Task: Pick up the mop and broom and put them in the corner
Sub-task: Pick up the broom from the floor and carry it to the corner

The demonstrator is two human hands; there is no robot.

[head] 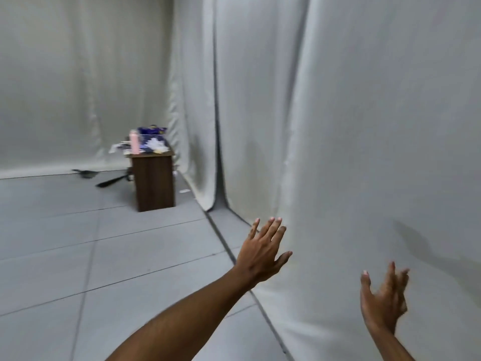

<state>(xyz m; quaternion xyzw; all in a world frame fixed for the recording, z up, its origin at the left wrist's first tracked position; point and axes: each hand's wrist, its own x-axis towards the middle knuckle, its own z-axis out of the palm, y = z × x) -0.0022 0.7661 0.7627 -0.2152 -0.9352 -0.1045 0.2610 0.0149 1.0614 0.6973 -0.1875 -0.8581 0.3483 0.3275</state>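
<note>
My left hand (263, 252) is stretched forward with fingers spread, holding nothing, close to the white curtain on the right. My right hand (382, 299) is raised at the lower right, fingers apart and empty, slightly blurred. Far off on the floor, left of a brown cabinet, lies a dark long object (112, 181) and a second dark shape (87, 173) by the far curtain; they are too blurred to tell which is mop or broom. The room's corner (179, 162) lies behind the cabinet, where the two curtains meet.
A brown wooden cabinet (154, 183) stands near the far corner with a pink bottle (134, 142) and blue bags (153, 139) on top. White curtains (364, 126) hang along the right side and the back. The floor is grey tile (104, 256).
</note>
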